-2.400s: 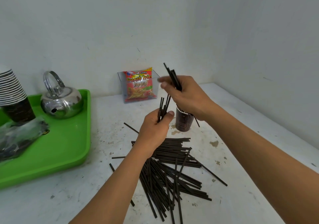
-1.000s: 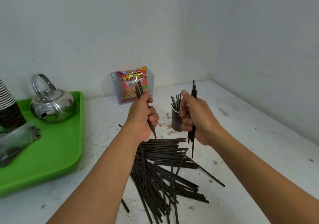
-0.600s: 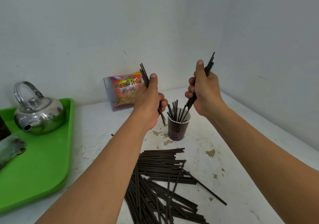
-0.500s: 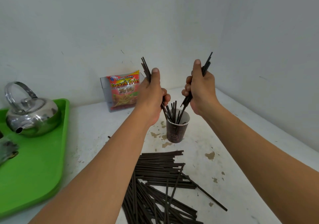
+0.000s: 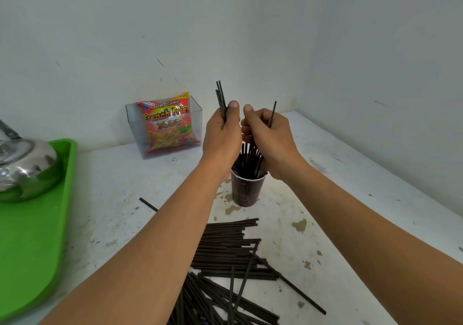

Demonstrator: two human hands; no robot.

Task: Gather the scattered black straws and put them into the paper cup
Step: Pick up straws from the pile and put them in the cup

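Left hand (image 5: 220,134) fisted around a small bunch of thin black straws (image 5: 221,100), tips sticking up past the thumb. Right hand (image 5: 269,139) just beside it, thumbs nearly touching, closed on a single straw (image 5: 273,113) poking up between the fingers. Both held right over the mouth of the paper cup (image 5: 246,189), lower ends of the gripped straws running down toward it; cannot tell whether they reach the bottom. Cup dark brown with a pale rim and faint print, upright on the white, stained table (image 5: 350,199), already bristling with standing straws (image 5: 249,159). Nearer the body, a big loose pile of straws (image 5: 225,247) flat on the table: matte, slender, all alike, some in a neat side-by-side row, others crossing at angles. One stray straw (image 5: 148,204) off to the left, partly hidden by the left forearm. Farther back, against the wall, a clear plastic box (image 5: 195,114) holding a red-and-orange snack bag (image 5: 166,126). Far left, a green tray (image 5: 32,237) with a shiny metal kettle (image 5: 22,167) on it.
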